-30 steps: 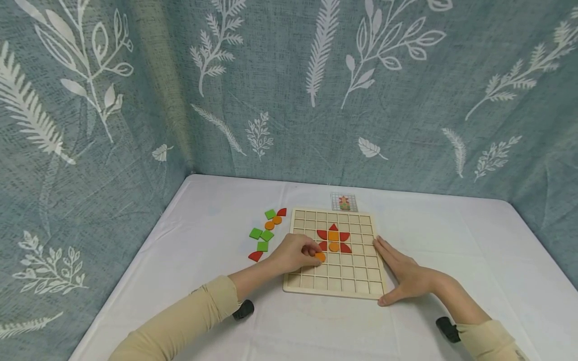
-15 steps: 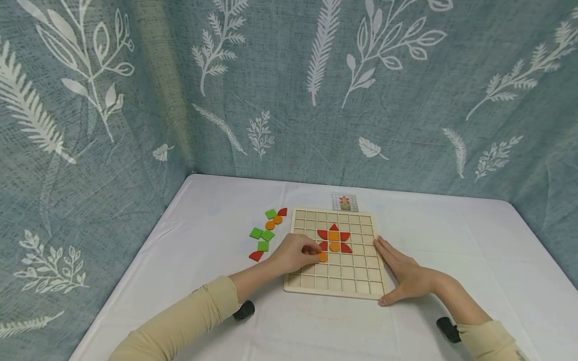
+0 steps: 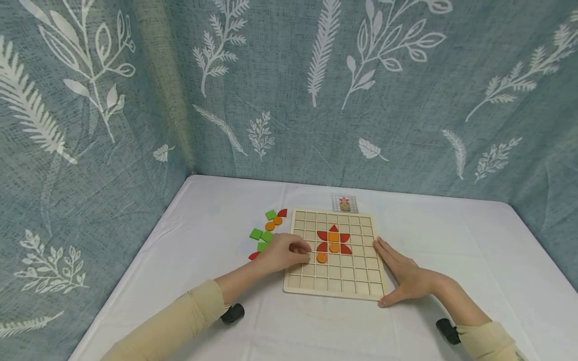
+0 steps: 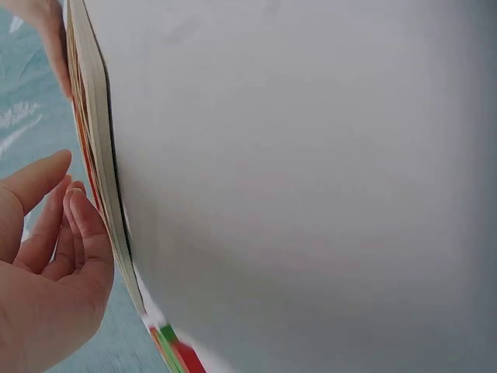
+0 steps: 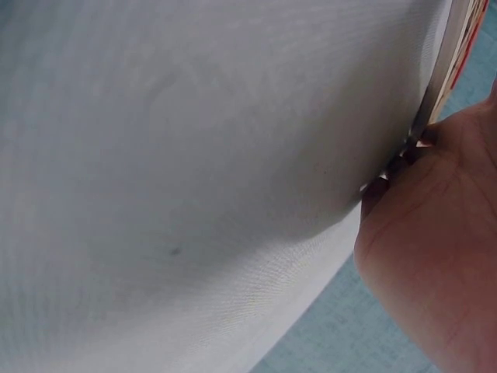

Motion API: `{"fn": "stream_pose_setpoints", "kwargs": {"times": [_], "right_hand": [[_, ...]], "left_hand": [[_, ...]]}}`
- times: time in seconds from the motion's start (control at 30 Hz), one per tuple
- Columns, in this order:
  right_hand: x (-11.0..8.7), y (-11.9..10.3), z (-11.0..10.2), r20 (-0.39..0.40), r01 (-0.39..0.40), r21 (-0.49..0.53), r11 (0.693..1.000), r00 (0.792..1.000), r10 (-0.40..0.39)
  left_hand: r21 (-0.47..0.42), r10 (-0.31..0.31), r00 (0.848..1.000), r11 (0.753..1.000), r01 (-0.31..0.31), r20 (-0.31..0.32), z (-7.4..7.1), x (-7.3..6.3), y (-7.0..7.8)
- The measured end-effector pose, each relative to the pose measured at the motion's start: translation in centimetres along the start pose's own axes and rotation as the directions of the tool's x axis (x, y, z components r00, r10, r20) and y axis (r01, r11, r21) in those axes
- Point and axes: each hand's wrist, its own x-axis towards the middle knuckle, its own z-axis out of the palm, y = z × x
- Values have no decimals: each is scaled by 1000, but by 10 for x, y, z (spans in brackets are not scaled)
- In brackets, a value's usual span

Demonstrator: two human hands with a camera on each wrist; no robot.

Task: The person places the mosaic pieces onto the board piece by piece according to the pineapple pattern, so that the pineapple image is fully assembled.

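Observation:
A wooden grid board [image 3: 356, 287] lies on the white table. On it, red quarter and triangle pieces [image 3: 345, 249] surround an orange square [image 3: 333, 236] and an orange disc [image 3: 334, 247]. Another orange disc [image 3: 322, 257] lies in a cell one row lower, to the left. My left hand [image 3: 283, 253] hovers over the board's left side, apart from that disc; the left wrist view shows nothing between its thumb and fingers [image 4: 92, 229]. With straight fingers along the right edge and the thumb by the near right corner, my right hand [image 3: 408, 276] rests against the board.
Left of the board lie loose pieces: green squares [image 3: 256, 234], orange discs [image 3: 270, 226] and red quarter pieces [image 3: 282, 213], some partly behind my left hand. A small card with a printed grid pattern [image 3: 344, 203] lies beyond the board's far edge. A patterned curtain [image 3: 280, 140] stands behind the table.
My left hand has slid the orange disc slightly right, let go of it and drawn back to the left. My right hand stays at the board's edge.

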Motion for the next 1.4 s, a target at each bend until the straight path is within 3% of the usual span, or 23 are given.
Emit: {"fn": "stream_pose_setpoints", "kwargs": {"times": [0.17, 0.37, 0.6, 0.73, 0.8, 1.07, 1.4], "right_hand": [[0, -1, 0, -3, 8, 0, 1000, 1000, -8], [0, -1, 0, 1, 17, 9, 1000, 1000, -17], [0, -1, -1, 2, 17, 13, 1000, 1000, -17], [0, -1, -1, 5, 15, 15, 1000, 1000, -15], [0, -1, -1, 5, 13, 17, 1000, 1000, -13], [1, 0, 1, 6, 11, 12, 1000, 1000, -11], [2, -2, -2, 14, -2, 7, 1000, 1000, 2]], "left_hand": [[-71, -94, 995, 993, 91, -35, -22, -9, -12], [-78, -196, 974, 979, 189, -109, -53, -16, -34], [-137, -254, 950, 963, 231, -183, -85, -23, -62], [-123, -252, 952, 965, 233, -172, -98, -25, -72], [-93, -234, 961, 971, 222, -147, -101, -24, -75], [16, -185, 981, 982, 186, -57, -108, -15, -83], [2, -166, 986, 986, 166, 26, -115, -7, -85]]}}
